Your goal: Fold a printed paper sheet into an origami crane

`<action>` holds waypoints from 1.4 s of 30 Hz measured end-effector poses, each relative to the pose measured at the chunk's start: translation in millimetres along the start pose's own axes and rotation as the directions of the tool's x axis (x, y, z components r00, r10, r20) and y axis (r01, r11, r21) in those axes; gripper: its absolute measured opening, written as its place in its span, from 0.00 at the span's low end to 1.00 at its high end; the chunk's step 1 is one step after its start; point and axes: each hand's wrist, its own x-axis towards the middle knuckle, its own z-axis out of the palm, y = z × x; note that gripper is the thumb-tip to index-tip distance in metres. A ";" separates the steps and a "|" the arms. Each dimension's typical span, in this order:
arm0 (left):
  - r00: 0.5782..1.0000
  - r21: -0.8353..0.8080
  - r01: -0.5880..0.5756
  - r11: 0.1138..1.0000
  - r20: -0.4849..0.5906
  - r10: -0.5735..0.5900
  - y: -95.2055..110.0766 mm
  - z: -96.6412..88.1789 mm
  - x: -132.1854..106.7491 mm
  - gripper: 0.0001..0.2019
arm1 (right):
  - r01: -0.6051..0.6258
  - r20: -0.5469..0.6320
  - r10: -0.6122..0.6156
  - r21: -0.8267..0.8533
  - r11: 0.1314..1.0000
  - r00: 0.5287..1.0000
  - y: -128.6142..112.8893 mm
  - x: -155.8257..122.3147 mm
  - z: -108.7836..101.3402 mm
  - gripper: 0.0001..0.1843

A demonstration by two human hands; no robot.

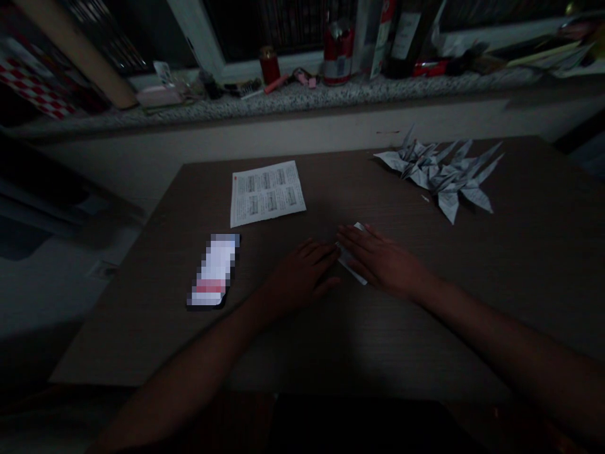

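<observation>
Both my hands rest on a dark wooden table [425, 328] in dim light. My right hand [382, 260] lies flat, fingers stretched out, pressing on a small folded piece of printed paper [350, 261] whose edges show beside the fingers. My left hand [302, 272] lies flat next to it, its fingertips touching the paper's left edge. A flat printed sheet [267, 192] lies further back on the table. Several folded paper cranes [442, 173] are piled at the back right.
A phone with a lit, blurred screen [215, 270] lies left of my left hand. Behind the table runs a speckled stone ledge [302, 98] with red cans [338, 53], bottles, a small red jar [269, 63] and clutter.
</observation>
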 end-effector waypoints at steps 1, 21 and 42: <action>1.000 0.009 -0.001 1.000 0.003 0.001 -0.3 0.1 -0.2 0.29 | -0.007 0.001 0.007 0.000 1.000 1.000 -1.4 0.3 3.8 0.31; 1.000 0.075 0.014 0.997 0.010 -0.015 0.7 2.7 -4.6 0.28 | -0.213 0.059 0.213 -0.007 0.977 0.975 15.2 -7.1 7.0 0.41; 0.997 0.158 0.069 0.985 -0.034 -0.065 14.5 4.3 -1.0 0.25 | -0.018 0.052 0.014 0.068 0.998 0.999 -8.1 -5.4 14.9 0.45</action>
